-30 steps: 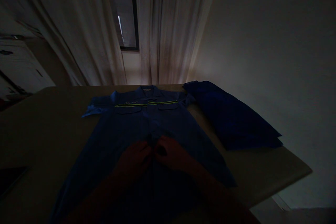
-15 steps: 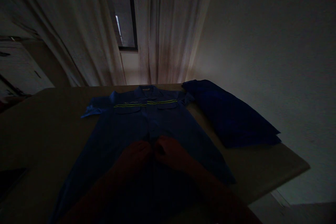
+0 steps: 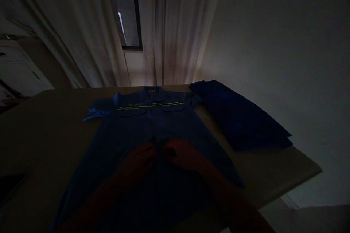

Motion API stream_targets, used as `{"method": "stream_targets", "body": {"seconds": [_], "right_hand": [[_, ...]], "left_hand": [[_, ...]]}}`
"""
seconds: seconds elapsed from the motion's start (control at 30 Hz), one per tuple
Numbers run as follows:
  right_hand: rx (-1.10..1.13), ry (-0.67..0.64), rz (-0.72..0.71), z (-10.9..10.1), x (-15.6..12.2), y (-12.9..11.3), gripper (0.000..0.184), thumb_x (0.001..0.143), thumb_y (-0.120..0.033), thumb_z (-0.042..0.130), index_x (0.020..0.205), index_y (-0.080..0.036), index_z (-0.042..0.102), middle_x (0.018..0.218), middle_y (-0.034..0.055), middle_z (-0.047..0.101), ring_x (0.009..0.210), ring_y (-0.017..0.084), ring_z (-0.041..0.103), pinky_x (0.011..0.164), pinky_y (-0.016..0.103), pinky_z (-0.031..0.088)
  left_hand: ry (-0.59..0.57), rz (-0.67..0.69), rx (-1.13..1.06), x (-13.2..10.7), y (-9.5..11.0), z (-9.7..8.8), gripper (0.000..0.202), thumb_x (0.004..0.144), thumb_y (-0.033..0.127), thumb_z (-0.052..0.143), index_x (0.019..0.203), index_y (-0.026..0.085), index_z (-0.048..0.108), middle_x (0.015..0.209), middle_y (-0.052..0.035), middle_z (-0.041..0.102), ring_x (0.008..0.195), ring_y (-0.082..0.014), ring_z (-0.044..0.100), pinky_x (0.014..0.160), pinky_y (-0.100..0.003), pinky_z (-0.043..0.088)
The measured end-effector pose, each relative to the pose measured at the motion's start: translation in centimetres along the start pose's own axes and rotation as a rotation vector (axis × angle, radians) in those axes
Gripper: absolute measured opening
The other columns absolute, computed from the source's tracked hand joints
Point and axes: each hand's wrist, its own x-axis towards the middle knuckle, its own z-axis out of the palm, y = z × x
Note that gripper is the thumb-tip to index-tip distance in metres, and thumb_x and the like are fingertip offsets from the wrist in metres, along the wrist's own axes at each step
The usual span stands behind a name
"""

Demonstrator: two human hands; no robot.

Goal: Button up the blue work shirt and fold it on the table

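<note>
Dim light falls on a tan table (image 3: pixel 41 123) before pale curtains (image 3: pixel 169 29), where the left hand (image 3: pixel 138 162) and right hand (image 3: pixel 182 154) sit close together, fingers pinched on the front placket of a blue work shirt (image 3: pixel 131 123). It lies flat, collar far, its reflective stripe (image 3: pixel 150 106) crossing the chest, and a folded dark blue garment (image 3: pixel 240 120) rests just right of it.
</note>
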Motion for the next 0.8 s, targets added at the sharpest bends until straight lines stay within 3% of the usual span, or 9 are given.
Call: {"method": "stream_targets", "body": {"seconds": [0.2,0.27,0.43,0.7,0.8], "right_hand": [[-0.048,-0.067,-0.044,0.42,0.01,-0.07,0.009,0.085,-0.015,0.071,0.092,-0.02,0.075,0.097,0.0037,0.073,0.089,0.018,0.066,0.078,0.027,0.043],[-0.055,-0.049,-0.049,0.45,-0.08,-0.31,0.006,0.087,-0.021,0.072,0.092,-0.019,0.074,0.096,0.004,0.072,0.088,0.018,0.065,0.078,0.027,0.043],[-0.032,0.016,0.029,0.73,-0.22,-0.85,0.035,0.083,-0.049,0.08,0.099,-0.019,0.069,0.093,0.0036,0.071,0.081,0.017,0.062,0.068,0.026,0.039],[0.006,0.016,0.006,1.06,0.15,-0.71,0.01,0.088,-0.02,0.069,0.097,-0.021,0.072,0.094,0.0023,0.074,0.082,0.016,0.065,0.071,0.025,0.042],[0.031,0.023,0.029,1.1,0.27,-0.88,0.013,0.087,-0.023,0.072,0.1,-0.02,0.072,0.093,0.0025,0.074,0.083,0.016,0.066,0.071,0.025,0.043]], "left_hand": [[0.024,-0.125,0.029,-0.24,-0.09,-0.17,0.011,0.093,0.021,0.057,0.1,0.024,0.064,0.1,-0.0017,0.068,0.095,-0.0207,0.064,0.087,-0.036,0.049],[0.023,-0.189,0.042,-0.23,-0.2,-0.06,0.008,0.092,0.025,0.059,0.097,0.024,0.065,0.096,-0.001,0.068,0.09,-0.0206,0.065,0.083,-0.036,0.049],[0.043,-0.167,-0.032,-0.11,0.04,0.4,0.014,0.093,0.021,0.053,0.096,0.026,0.066,0.095,0.0003,0.07,0.088,-0.0188,0.066,0.081,-0.033,0.051],[0.037,-0.132,-0.088,0.0,0.14,0.35,0.013,0.093,0.022,0.054,0.093,0.024,0.067,0.096,-0.001,0.069,0.093,-0.0189,0.065,0.087,-0.034,0.052],[0.039,-0.101,-0.078,-0.08,-0.07,0.33,0.016,0.095,0.021,0.054,0.095,0.025,0.069,0.097,-0.0016,0.069,0.095,-0.0187,0.064,0.088,-0.035,0.052]]}}
